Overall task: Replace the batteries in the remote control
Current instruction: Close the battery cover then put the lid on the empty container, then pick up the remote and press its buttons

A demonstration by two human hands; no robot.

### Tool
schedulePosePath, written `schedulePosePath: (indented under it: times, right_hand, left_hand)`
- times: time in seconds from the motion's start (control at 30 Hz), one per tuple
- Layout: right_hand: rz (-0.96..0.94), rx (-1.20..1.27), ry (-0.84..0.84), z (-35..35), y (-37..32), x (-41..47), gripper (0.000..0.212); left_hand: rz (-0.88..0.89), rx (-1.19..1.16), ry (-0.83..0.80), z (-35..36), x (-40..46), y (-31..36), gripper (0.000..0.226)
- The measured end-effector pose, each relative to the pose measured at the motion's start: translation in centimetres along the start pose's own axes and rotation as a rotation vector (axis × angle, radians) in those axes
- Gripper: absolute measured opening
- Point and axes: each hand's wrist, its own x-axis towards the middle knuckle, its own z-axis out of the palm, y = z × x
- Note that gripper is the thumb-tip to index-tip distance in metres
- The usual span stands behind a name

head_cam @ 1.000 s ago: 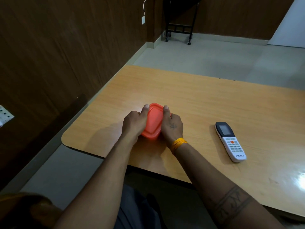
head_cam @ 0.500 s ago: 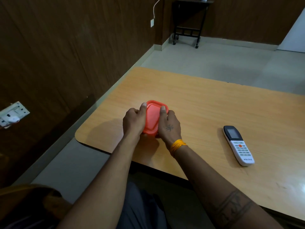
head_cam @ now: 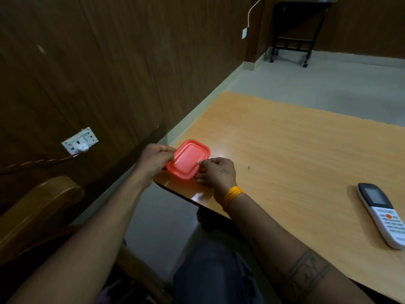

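just smooth rounded-rectangular orange lid [head_cam: 188, 159]

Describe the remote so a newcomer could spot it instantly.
Start at the orange wooden table and go to its right edge, well away from both hands. The remote lies flat there, face up: slim, white, dark screen, one orange button, unlike the red box.

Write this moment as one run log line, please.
left hand: grips orange container | right hand: at its lid edge | remote control: untouched on table | lid: on
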Motion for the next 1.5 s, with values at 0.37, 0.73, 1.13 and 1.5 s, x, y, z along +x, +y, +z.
schedulePosePath:
  times: [0.37,0.73,1.13,1.5]
  right_hand:
    - [0.043,-0.002,-0.010,5.8,2.1,1.5,0.020]
    - [-0.164,-0.012,0.111,2.3,0.2,-1.5,0.015]
    - [-0.326,0.099,0.212,-10.0,-2.6,-8.4,0.020]
    - [-0.348,0.002,0.547,-28.9,-0.5,-11.7,0.019]
  left_hand:
    - [-0.026,-0.016,0.074,-4.3,2.5,-4.1,0.023]
    - [0.168,-0.138,0.342,-4.2,-0.6,-2.4,0.009]
    - [0.326,-0.451,0.003,7.1,-12.3,5.7,0.017]
    - [0.232,-0.437,-0.353,24.7,-19.5,10.8,0.015]
